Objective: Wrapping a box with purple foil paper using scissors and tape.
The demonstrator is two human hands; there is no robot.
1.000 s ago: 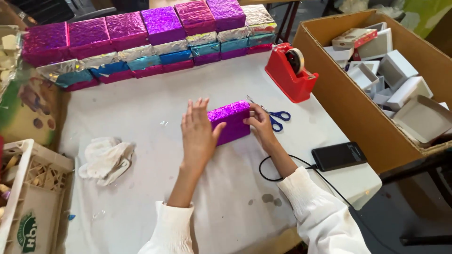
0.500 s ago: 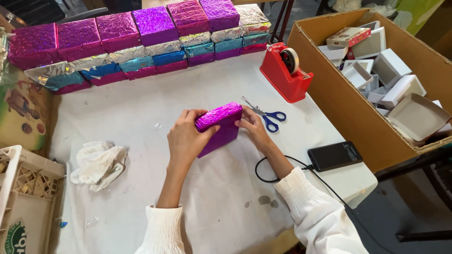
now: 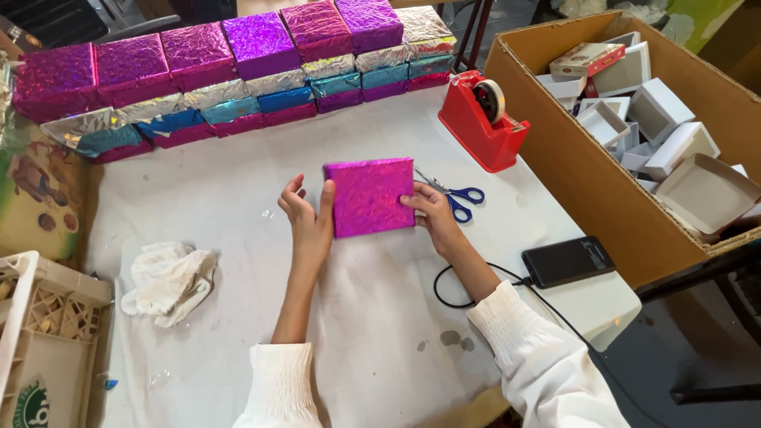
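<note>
A box wrapped in magenta foil (image 3: 369, 196) stands at the centre of the frame, held between a person's two hands above a white-covered bench (image 3: 238, 198). The left hand (image 3: 307, 218) presses its flat palm and fingers against the box's left edge; the right hand (image 3: 428, 212) has its grip closed on the right edge, thumb on the shiny face. The broad face seen from above shows foil drawn smooth to every edge, with no loose flap visible, so the wrapping of this box looks all but finished; whether the hidden underside is sealed cannot be told.

Across the top of the frame runs a stacked row of wrapped boxes (image 3: 238, 71) in magenta, purple, silver, blue and teal foil, evidence that much of the batch is already done. At the right, a large cardboard carton (image 3: 555, 150) holds many plain white boxes (image 3: 674, 127), some open, which appear to be the share left to cover.

Just right of the held box lie blue-handled scissors (image 3: 458, 198), and beyond them a red tape dispenser (image 3: 483, 119). A black phone (image 3: 567, 261) on a cable rests near the carton, a crumpled white cloth (image 3: 168, 279) at lower left, and a pale plastic crate (image 3: 40, 341) at the left edge.
</note>
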